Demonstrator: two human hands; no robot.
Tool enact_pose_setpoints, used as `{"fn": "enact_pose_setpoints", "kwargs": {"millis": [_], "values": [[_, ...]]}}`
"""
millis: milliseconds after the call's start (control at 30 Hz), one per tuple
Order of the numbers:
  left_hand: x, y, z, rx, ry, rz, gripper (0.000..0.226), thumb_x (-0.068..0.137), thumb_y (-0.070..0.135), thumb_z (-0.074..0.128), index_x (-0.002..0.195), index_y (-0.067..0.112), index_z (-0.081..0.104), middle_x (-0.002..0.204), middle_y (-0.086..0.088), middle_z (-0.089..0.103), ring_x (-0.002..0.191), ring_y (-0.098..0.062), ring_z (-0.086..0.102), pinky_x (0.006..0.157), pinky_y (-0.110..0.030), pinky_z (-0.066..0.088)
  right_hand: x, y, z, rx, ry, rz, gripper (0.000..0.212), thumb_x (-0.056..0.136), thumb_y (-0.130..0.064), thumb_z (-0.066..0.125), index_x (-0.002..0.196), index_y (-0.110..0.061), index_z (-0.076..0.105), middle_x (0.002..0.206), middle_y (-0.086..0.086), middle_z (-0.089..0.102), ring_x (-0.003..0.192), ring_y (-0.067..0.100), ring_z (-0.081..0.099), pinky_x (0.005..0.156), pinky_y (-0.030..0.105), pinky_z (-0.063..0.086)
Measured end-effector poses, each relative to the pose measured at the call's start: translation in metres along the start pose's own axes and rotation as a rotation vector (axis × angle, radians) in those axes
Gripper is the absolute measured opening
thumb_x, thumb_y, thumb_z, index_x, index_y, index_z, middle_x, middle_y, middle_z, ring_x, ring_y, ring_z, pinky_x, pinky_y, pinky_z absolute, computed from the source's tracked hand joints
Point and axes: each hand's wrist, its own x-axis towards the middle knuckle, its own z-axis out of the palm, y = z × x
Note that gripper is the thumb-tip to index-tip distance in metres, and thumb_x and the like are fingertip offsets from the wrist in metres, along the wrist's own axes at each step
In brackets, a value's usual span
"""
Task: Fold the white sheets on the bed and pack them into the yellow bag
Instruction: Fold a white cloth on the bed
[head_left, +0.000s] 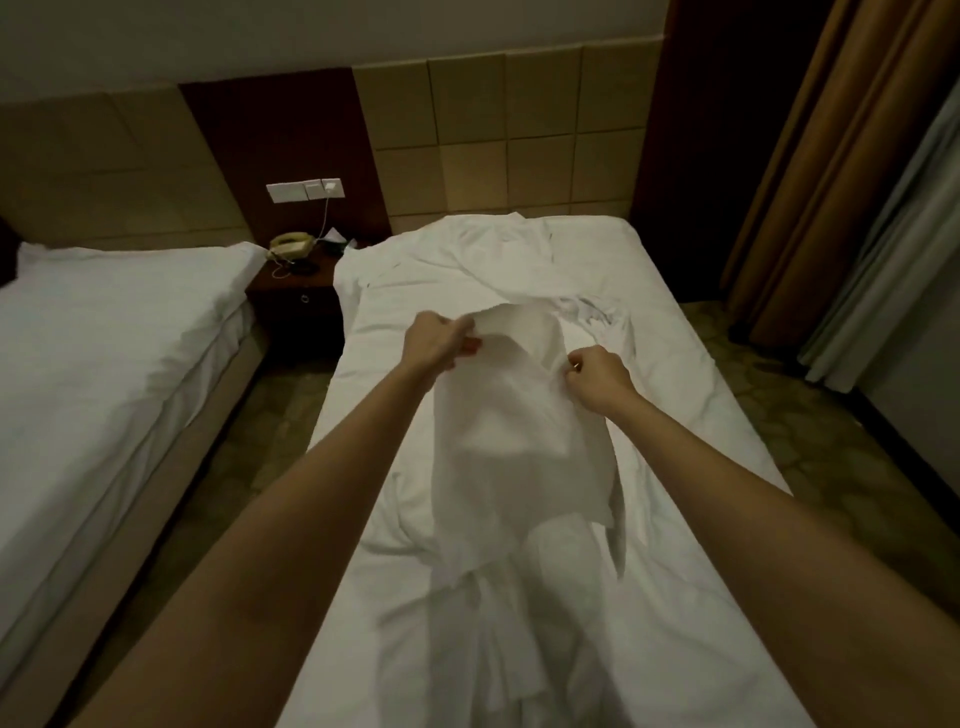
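Left hand (439, 340) and right hand (595, 375) each pinch the white sheet (511, 415) lifted over the bed (675, 415), toward twelve o'clock; probably squaring edges to fold.

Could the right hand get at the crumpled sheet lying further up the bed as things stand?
Probably not yet. The right hand grips the lifted sheet, as does the left hand. The crumpled sheet lies just beyond with nothing between, so letting go would free it.

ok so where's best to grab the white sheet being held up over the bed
Along its top edge, near the two corners, from above: the left hand and right hand already pinch the white sheet there, so it hangs down flat toward the bed.
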Motion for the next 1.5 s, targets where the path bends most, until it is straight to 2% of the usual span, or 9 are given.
{"fn": "enact_pose_setpoints", "kwargs": {"millis": [100, 300, 433, 633, 800, 900, 1033, 1300, 1500], "values": [[-0.002, -0.014, -0.001, 0.020, -0.016, -0.031, 0.023, 0.093, 0.028, 0.054, 0.087, 0.007, 0.061, 0.084, -0.010, 0.073, 0.079, -0.021, 0.071, 0.076, -0.034, 0.051, -0.011, 0.008, 0.010, 0.060, 0.072, -0.014, 0.005, 0.094, -0.010, 0.045, 0.098, -0.009, 0.048, 0.084, 0.006, 0.055, 0.075, 0.025, 0.051, 0.059, 0.031, 0.036], [-0.009, -0.028, -0.007, -0.028, -0.083, -0.155, 0.022, 0.095, 0.020, 0.046, 0.096, 0.002, 0.059, 0.085, -0.013, 0.073, 0.077, -0.023, 0.072, 0.072, -0.032, 0.051, -0.033, 0.014, 0.043, 0.112, 0.063, -0.120, 0.008, 0.092, -0.019, 0.052, 0.093, -0.016, 0.060, 0.094, 0.007, 0.067, 0.090, 0.030, 0.063, 0.075, 0.035, 0.047], [-0.016, -0.026, -0.003, -0.163, -0.130, -0.180, 0.030, 0.097, 0.011, 0.034, 0.112, 0.002, 0.058, 0.098, -0.011, 0.072, 0.083, -0.018, 0.071, 0.076, -0.033, 0.052, -0.043, 0.001, 0.067, -0.052, -0.222, -0.117, 0.065, 0.081, -0.066, 0.057, 0.122, -0.015, 0.057, 0.117, 0.002, 0.061, 0.104, 0.026, 0.059, 0.084, 0.037, 0.048], [-0.024, -0.004, 0.004, -0.358, -0.175, -0.181, 0.032, 0.099, 0.007, 0.026, 0.118, 0.013, 0.052, 0.088, -0.004, 0.067, 0.081, -0.013, 0.067, 0.092, -0.039, 0.045, -0.053, 0.002, 0.101, -0.173, -0.168, 0.007, 0.070, 0.081, -0.060, 0.060, 0.132, -0.015, 0.044, 0.132, 0.009, 0.051, 0.118, 0.032, 0.052, 0.101, 0.049, 0.043], [-0.033, 0.011, 0.013, -0.501, -0.242, -0.184, 0.032, 0.100, 0.005, 0.027, 0.093, 0.011, 0.057, 0.089, -0.003, 0.067, 0.087, -0.011, 0.065, 0.101, -0.042, 0.044, -0.053, -0.010, 0.113, 0.029, -0.210, 0.310, 0.113, 0.071, -0.083, 0.050, 0.151, -0.013, 0.012, 0.155, 0.011, 0.022, 0.139, 0.039, 0.029, 0.112, 0.060, 0.018], [-0.034, 0.020, 0.021, -0.518, -0.307, -0.145, 0.029, 0.099, 0.005, 0.030, 0.090, 0.010, 0.057, 0.093, -0.004, 0.068, 0.091, -0.011, 0.065, 0.101, -0.043, 0.044, -0.045, -0.009, 0.113, 0.086, -0.098, 0.379, 0.091, 0.084, -0.065, 0.054, 0.149, -0.013, 0.018, 0.150, 0.013, 0.026, 0.135, 0.039, 0.034, 0.111, 0.061, 0.022], [-0.025, 0.026, 0.030, -0.443, -0.331, -0.041, 0.019, 0.099, 0.010, 0.042, 0.093, 0.007, 0.059, 0.103, -0.005, 0.068, 0.100, -0.011, 0.065, 0.094, -0.037, 0.047, -0.037, 0.023, 0.100, 0.211, 0.122, 0.387, 0.037, 0.092, -0.032, 0.056, 0.126, -0.018, 0.057, 0.125, 0.011, 0.057, 0.118, 0.034, 0.054, 0.106, 0.051, 0.033], [0.015, 0.000, 0.012, -0.069, 0.026, 0.086, 0.016, 0.080, 0.010, 0.075, 0.092, 0.001, 0.073, 0.070, -0.002, 0.068, 0.066, -0.012, 0.063, 0.070, -0.026, 0.054, 0.000, 0.057, 0.006, 0.172, 0.369, 0.223, 0.022, 0.093, -0.018, 0.054, 0.107, -0.010, 0.070, 0.103, 0.014, 0.070, 0.094, 0.035, 0.064, 0.089, 0.040, 0.049], [0.036, 0.022, -0.016, 0.139, 0.208, 0.201, 0.022, 0.081, 0.027, 0.072, 0.068, 0.017, 0.057, 0.060, 0.002, 0.065, 0.059, -0.015, 0.064, 0.069, -0.033, 0.054, 0.044, 0.015, -0.052, 0.124, 0.411, 0.010, 0.018, 0.097, -0.020, 0.054, 0.092, -0.006, 0.064, 0.091, 0.008, 0.064, 0.084, 0.022, 0.057, 0.069, 0.026, 0.034]]}}
